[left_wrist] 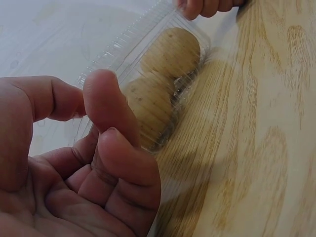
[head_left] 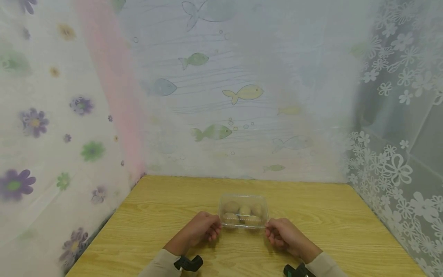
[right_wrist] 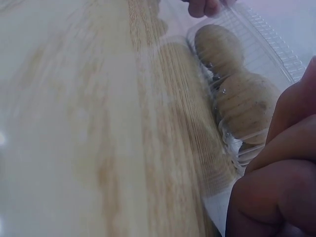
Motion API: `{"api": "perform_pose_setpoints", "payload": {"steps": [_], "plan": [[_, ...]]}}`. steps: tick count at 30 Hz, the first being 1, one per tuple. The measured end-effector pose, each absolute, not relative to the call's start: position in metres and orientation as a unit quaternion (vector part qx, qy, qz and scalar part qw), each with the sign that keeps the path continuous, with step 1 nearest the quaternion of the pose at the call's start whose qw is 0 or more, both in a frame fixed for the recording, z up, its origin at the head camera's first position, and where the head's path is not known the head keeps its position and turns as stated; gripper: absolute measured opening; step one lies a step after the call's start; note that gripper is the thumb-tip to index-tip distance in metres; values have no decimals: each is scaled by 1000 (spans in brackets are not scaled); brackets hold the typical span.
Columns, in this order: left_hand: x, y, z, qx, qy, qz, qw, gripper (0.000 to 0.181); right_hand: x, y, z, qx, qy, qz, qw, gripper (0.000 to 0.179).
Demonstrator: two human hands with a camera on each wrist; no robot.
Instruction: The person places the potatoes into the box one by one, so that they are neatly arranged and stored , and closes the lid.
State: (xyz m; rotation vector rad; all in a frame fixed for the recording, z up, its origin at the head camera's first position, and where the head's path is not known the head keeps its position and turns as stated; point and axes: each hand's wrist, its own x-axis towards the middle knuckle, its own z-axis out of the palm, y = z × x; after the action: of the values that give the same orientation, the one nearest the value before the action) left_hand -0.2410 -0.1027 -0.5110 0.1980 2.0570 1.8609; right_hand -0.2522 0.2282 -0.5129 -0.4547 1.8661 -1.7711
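Note:
A clear plastic clamshell box (head_left: pixel 243 198) sits on the wooden table, its lid lying over several light-brown potatoes (head_left: pixel 231 207). My left hand (head_left: pixel 206 227) pinches the box at its near left corner between thumb and forefinger, the other fingers curled below. At the near right corner, my right hand (head_left: pixel 284 235) grips the edge the same way. Two potatoes (left_wrist: pixel 171 52) show through the box's side in the left wrist view. Through the same plastic, the right wrist view shows potatoes (right_wrist: pixel 247 104) beside the right hand's curled fingers (right_wrist: pixel 281 192).
The wood-grain table (head_left: pixel 166 196) stretches around the box on all sides. Behind it hangs a pale curtain (head_left: pixel 214 92) printed with fish. Flowered sheets (head_left: pixel 34 154) close off the left and right. Each wrist wears a black strap (head_left: pixel 188 263).

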Motion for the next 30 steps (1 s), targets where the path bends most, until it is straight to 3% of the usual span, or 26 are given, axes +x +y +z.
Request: {"api": "perform_pose_setpoints", "payload": {"steps": [30], "plan": [[-240, -102, -512, 62, 709, 678, 185, 22, -253, 230, -513, -175, 687, -650, 274, 34]]}}
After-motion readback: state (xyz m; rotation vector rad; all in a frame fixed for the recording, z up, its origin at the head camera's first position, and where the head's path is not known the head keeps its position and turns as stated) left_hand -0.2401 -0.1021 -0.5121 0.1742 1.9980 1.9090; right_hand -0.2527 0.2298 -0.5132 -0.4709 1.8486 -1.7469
